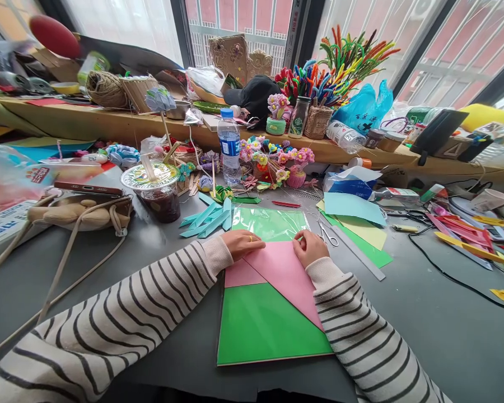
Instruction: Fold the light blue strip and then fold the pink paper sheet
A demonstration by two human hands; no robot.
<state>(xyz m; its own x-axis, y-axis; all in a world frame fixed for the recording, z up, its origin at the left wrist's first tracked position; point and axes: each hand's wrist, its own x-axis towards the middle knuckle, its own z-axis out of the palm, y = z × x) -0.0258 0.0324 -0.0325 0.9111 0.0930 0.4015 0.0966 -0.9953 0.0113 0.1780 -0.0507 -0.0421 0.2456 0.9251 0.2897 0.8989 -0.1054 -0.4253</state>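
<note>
A sheet of pink paper (283, 274), with a diagonal fold or edge, lies over green paper (269, 324) in front of me. Clear plastic film (273, 218) shows above the pink sheet's top edge, over more green. My left hand (243, 246) rests with its fingers stretched out along the upper left part of the pink paper. Curled at the upper right corner is my right hand (311, 248), thumb and forefinger closed on the pink paper's edge. Scissors (328, 232) lie just beyond the right hand. Strips of light blue paper (208, 218) are piled beyond the left.
A cup with a dark drink (157, 193) and a small bag (79, 211) stand on the left. A water bottle (229, 148) is upright at the back. To the right lie a ruler (359, 252), coloured paper (355, 208) and a black cable (445, 274).
</note>
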